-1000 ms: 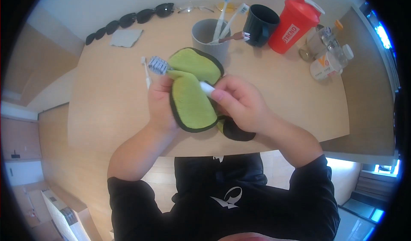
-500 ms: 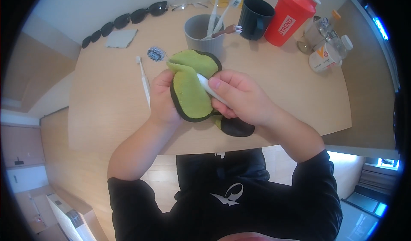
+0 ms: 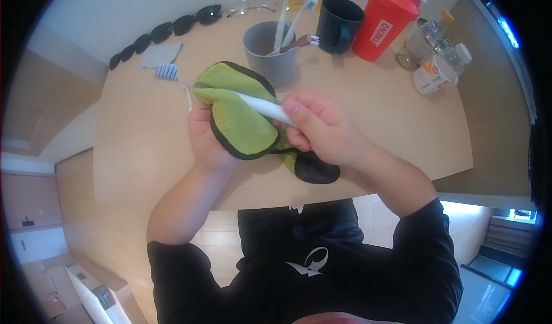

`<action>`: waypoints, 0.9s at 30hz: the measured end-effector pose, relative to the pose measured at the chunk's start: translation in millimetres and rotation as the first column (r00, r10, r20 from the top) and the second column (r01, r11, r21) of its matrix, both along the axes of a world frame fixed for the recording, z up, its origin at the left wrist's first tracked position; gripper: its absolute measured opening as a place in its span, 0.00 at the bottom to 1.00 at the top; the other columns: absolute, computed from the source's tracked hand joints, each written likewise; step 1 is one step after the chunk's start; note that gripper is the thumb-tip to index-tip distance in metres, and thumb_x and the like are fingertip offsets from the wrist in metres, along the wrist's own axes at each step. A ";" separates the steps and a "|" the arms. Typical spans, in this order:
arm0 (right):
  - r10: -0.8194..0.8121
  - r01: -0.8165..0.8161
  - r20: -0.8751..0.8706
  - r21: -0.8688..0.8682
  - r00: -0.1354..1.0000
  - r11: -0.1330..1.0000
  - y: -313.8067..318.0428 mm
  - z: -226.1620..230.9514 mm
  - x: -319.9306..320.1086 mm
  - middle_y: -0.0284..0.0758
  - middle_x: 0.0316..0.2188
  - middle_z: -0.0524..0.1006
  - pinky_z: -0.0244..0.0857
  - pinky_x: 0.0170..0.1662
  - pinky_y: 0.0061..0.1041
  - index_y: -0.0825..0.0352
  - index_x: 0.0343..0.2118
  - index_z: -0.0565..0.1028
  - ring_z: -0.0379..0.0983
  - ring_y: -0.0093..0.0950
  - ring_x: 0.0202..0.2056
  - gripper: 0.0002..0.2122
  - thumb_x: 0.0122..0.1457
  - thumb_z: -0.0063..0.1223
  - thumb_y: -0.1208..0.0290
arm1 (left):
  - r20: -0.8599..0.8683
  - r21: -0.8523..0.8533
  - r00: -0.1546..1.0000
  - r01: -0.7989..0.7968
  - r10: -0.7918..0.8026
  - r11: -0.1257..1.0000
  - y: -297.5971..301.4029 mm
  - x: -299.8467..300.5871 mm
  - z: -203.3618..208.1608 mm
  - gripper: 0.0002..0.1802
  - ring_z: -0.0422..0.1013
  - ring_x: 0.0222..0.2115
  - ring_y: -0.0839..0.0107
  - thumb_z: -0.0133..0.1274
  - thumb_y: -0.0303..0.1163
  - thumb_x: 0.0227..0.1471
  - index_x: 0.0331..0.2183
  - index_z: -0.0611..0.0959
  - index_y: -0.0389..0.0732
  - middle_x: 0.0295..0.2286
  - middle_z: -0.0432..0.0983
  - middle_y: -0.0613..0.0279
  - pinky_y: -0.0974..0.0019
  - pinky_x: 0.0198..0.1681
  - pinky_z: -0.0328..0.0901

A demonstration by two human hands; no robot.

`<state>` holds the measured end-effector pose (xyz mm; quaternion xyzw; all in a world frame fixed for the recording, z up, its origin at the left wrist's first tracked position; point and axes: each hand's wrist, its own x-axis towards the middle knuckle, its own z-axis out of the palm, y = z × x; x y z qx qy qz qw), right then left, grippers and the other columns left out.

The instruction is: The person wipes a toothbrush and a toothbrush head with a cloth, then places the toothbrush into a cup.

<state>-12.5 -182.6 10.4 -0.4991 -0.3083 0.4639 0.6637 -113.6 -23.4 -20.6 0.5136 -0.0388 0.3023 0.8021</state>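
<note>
My left hand (image 3: pixel 208 131) cups a green cloth piece (image 3: pixel 244 125) with black edging from below, and the cloth is folded around a white toothbrush (image 3: pixel 261 106). Blue-and-white bristles stick out past the cloth on the left. At the other end, my right hand (image 3: pixel 325 122) pinches the toothbrush handle between thumb and fingers. A black-backed, green-lined flap (image 3: pixel 315 168) hangs at the cloth's lower right, over the table's near part. Just beyond my left hand lies a second, thin white toothbrush (image 3: pixel 190 100), mostly hidden by the hand and cloth.
Beyond the cloth stands a grey cup (image 3: pixel 270 59) with several toothbrushes. Right of it are a dark mug (image 3: pixel 339 25), a red shaker bottle (image 3: pixel 384 22) and clear bottles (image 3: pixel 437 71). Sunglasses (image 3: pixel 184 25), clear glasses (image 3: pixel 250 8) and a grey cloth (image 3: pixel 161 54) lie at the back.
The cloth and my left hand have shifted left. The toothbrush has turned, its bristles now farther left and more of its handle showing. My right hand has barely moved.
</note>
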 end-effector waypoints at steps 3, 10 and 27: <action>-0.025 0.032 -0.092 0.075 0.995 0.997 0.8 -9.4 -1.5 0.26 0.18 0.65 0.54 0.23 0.13 0.69 0.33 0.68 0.58 0.13 0.19 0.07 0.63 0.43 0.70 | 0.040 -0.037 0.995 0.095 -0.093 0.995 -4.4 -0.7 0.8 0.17 0.72 0.40 0.68 0.46 0.32 0.57 0.47 0.69 0.36 0.41 0.73 0.56 0.65 0.43 0.68; -0.372 0.277 0.350 0.292 0.860 0.915 8.5 -15.8 -10.1 0.27 0.21 0.69 0.60 0.28 0.13 0.69 0.34 0.68 0.63 0.13 0.23 0.06 0.59 0.50 0.73 | -0.005 -0.013 1.000 -0.001 0.001 1.000 -7.7 -2.4 -0.4 0.18 0.72 0.40 0.68 0.47 0.32 0.56 0.47 0.70 0.35 0.41 0.73 0.56 0.66 0.44 0.67; -0.108 0.108 -0.006 0.043 0.994 0.993 7.2 -7.8 -9.1 0.27 0.18 0.68 0.53 0.23 0.13 0.68 0.34 0.70 0.59 0.12 0.20 0.10 0.63 0.43 0.66 | -0.012 -0.182 0.999 0.050 -0.053 0.982 -8.9 0.0 15.9 0.16 0.73 0.37 0.67 0.50 0.31 0.55 0.44 0.71 0.35 0.38 0.74 0.54 0.64 0.40 0.70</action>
